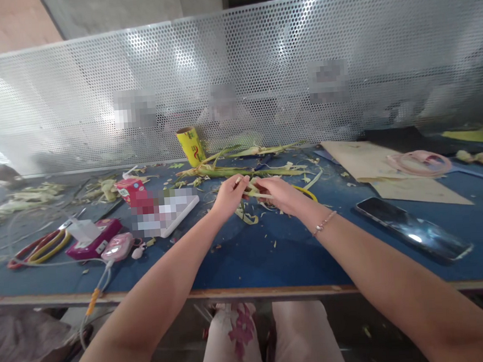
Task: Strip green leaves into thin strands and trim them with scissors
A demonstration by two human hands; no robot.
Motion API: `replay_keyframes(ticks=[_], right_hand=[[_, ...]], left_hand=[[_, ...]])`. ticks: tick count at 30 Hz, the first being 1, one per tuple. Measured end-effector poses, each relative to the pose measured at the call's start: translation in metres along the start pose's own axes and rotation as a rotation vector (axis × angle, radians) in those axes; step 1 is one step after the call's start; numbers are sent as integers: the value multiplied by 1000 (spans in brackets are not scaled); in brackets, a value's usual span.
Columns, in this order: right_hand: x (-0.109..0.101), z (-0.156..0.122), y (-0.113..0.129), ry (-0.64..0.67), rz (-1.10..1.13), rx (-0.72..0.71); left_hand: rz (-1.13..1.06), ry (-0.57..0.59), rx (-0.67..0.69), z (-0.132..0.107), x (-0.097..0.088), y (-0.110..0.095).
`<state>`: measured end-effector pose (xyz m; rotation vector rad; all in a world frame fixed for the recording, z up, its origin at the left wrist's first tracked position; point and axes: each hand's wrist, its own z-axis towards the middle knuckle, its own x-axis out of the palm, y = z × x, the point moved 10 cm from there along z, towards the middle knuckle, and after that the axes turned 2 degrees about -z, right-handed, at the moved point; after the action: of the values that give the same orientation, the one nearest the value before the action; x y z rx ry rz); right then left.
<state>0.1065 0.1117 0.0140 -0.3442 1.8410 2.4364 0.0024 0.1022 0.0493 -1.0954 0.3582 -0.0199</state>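
Over the middle of the blue tabletop my left hand (233,195) and my right hand (276,194) almost meet. Both have their fingers closed on a pale green plant strip (255,193). The strip's ends are partly hidden by the fingers. Just beyond the hands lie long green plant stalks (249,171) with thin leaves. Curled peelings (248,216) lie below the fingers. A yellow band (306,193) shows partly behind my right hand.
A yellow cardboard tube (190,147) stands before the perforated metal screen (257,53). Left are a red drink carton (131,194), white device (180,213), purple box (94,239) and cables. Right lie a phone (412,229), brown cardboard (416,188) and a pink coil (424,164).
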Motion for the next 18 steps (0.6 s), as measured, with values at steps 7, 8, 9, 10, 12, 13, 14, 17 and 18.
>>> replay_keyframes(ticks=[7,8,9,10,12,13,14,17,18], right_hand=[[-26,-4,7,-223,125,19],[-28,-4,13,-228,111,-37],[-29,-4,19,-231,100,-85],[-29,-4,22,-227,98,-120],[-25,-4,26,-187,116,-161],[-22,-4,27,-159,122,-174],[-19,-5,29,-129,114,-185],[-12,-9,36,-43,7,-202],[-9,-11,38,-6,-43,-205]], left_hand=[[-18,130,-76,-1,16,8],[-43,127,-111,-1,17,13],[-77,118,-147,-1,16,18],[-118,108,-179,-1,16,22],[-201,89,-230,0,16,30],[-235,84,-249,0,16,32],[-261,82,-261,-1,16,34],[-292,86,-277,-1,17,36],[-297,89,-278,-1,17,35]])
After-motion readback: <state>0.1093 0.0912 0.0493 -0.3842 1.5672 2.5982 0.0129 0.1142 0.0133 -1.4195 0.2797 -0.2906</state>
